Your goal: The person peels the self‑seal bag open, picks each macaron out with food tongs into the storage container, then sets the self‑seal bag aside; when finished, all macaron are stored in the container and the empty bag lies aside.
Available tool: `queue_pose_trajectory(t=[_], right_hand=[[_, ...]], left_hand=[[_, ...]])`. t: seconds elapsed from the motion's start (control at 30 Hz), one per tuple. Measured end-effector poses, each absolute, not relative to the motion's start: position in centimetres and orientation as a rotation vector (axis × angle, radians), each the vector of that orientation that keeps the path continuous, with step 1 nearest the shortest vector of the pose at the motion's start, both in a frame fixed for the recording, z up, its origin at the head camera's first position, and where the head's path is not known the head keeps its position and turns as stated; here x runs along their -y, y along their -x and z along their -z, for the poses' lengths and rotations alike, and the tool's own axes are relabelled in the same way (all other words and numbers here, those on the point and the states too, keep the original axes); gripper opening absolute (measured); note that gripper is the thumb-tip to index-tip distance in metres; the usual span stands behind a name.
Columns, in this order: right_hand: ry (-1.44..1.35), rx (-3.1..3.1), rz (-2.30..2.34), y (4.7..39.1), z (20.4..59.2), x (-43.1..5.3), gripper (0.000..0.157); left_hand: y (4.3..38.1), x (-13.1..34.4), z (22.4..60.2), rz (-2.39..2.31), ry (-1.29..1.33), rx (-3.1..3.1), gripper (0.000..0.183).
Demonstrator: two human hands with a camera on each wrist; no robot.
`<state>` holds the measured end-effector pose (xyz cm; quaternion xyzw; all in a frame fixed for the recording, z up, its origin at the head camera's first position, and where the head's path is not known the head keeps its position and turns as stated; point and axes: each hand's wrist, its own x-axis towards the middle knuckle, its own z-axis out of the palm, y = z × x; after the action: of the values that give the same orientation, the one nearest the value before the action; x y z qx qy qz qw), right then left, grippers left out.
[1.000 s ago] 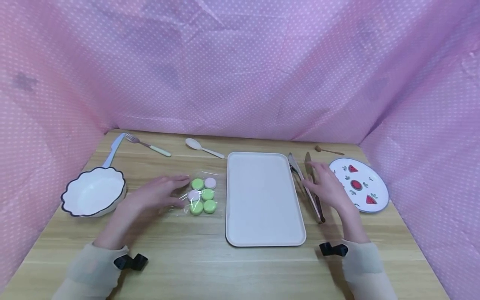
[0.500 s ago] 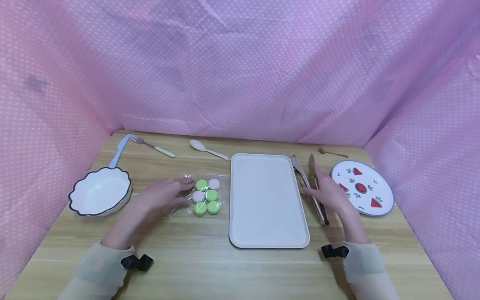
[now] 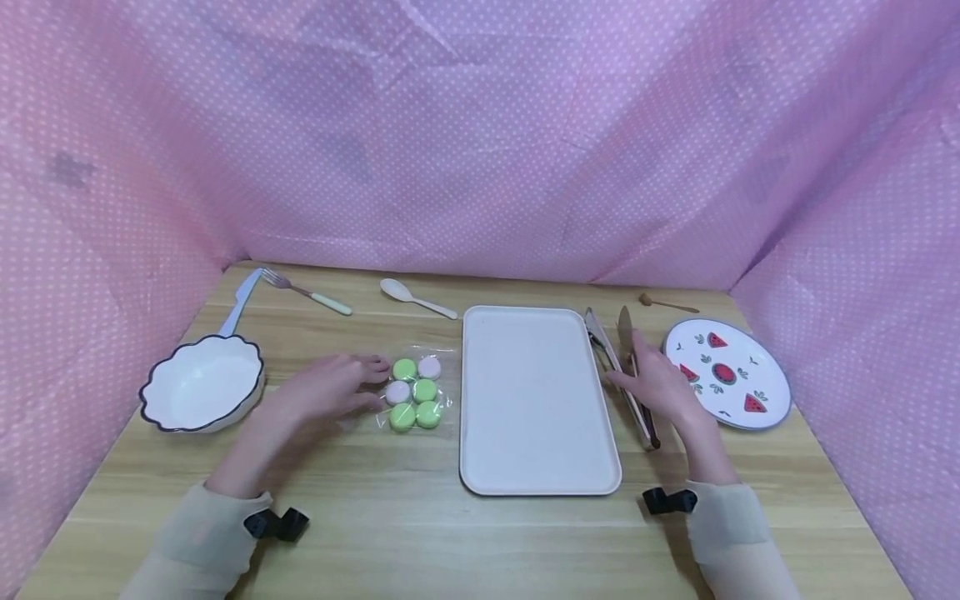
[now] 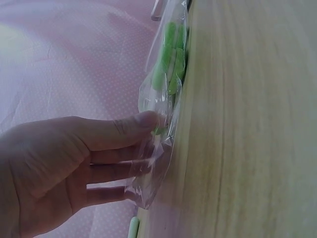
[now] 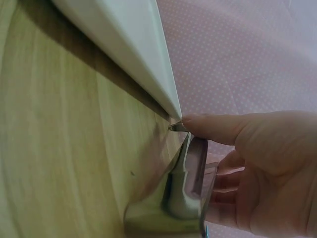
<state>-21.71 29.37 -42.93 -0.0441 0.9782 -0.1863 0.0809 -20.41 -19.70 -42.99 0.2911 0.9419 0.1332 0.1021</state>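
Note:
A clear plastic bag of green and pink macarons lies just left of the white tray. My left hand holds the bag's left end; in the left wrist view the thumb is on one side of the film and the fingers show through it. Right of the tray lie metal tongs, their arms apart in a V. My right hand spans them, thumb on the near arm and fingers round the far one. The fingertips are partly hidden behind the tongs in the right wrist view.
A scalloped bowl stands at the left, with a pale blue knife behind it. A fork and a spoon lie along the back. A watermelon-patterned plate and a honey dipper are at the right.
The head view has shifted slightly. My right fingers have come down round the tongs. My left fingers and thumb have drawn in the bag's loose left end.

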Motion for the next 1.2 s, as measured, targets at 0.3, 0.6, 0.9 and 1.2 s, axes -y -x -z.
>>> queue_pose_trajectory(t=[0.3, 0.6, 0.9, 1.2], right_hand=[[0.148, -2.946, 0.573, 21.9, 43.1, -29.6, 0.081], [0.123, -2.945, 0.610, 21.8, 42.4, -29.9, 0.084], [0.145, -2.971, 0.657, 21.4, 41.4, -29.7, 0.081], [0.217, -3.043, 0.746, 21.2, 40.7, -29.0, 0.077]], left_hand=[[20.6, 19.5, 42.8, -0.413, -0.973, -2.835, 0.028], [20.4, 19.2, 43.1, -0.343, -0.970, -2.908, 0.017], [20.4, 18.9, 43.4, -0.309, -1.017, -2.992, 0.008], [20.9, 19.2, 43.8, -0.337, -1.163, -3.007, 0.008]])
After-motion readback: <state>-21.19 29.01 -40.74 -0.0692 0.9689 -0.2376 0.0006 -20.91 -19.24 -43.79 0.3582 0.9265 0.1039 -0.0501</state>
